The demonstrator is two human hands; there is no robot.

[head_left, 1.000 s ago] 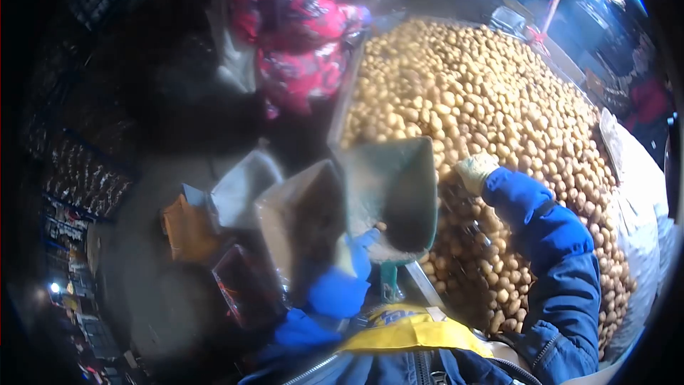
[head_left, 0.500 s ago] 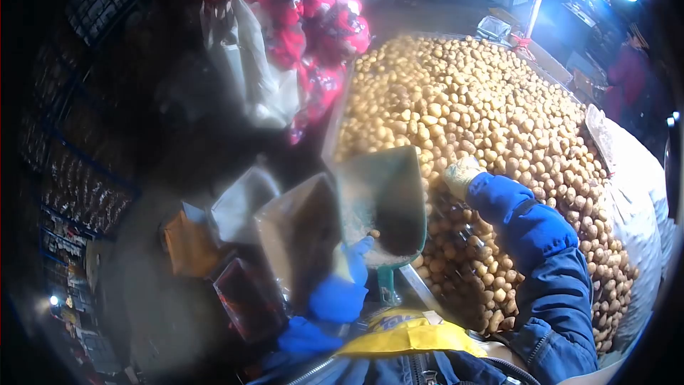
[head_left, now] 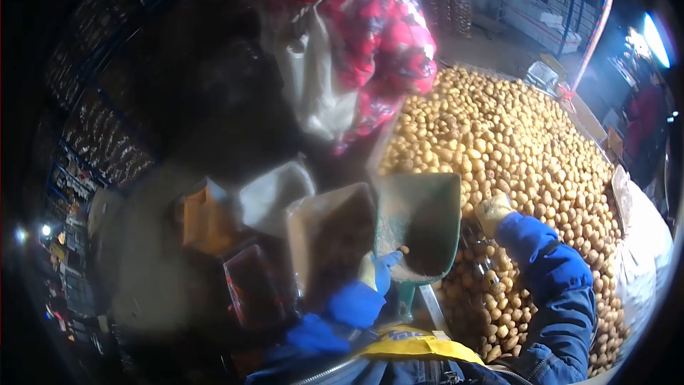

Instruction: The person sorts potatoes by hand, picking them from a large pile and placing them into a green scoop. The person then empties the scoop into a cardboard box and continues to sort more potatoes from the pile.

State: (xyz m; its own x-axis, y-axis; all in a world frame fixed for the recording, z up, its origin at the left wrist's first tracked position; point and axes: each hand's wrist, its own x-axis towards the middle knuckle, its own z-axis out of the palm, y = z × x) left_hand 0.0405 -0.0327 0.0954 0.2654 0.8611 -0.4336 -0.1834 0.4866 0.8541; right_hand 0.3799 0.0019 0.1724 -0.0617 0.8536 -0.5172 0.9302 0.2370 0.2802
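Note:
My left hand, in a blue and pale glove, is at the left edge of a green scoop-shaped pan on a green post. Its fingers are together, and a small potato shows at the fingertips. My right hand, in a pale, soiled glove, rests on the big heap of potatoes beside the pan. Its fingers curl downward; what lies under them is hidden.
Left of the pan stand a tan bin, a white bin, an orange box and a dark red bin. Red and white bags hang beyond. A white sack leans at the heap's right.
The view has shifted, so everything appears lower and further right. Against the heap, my right hand has moved little. My left hand remains at the pan, with the small potato still at its fingertips.

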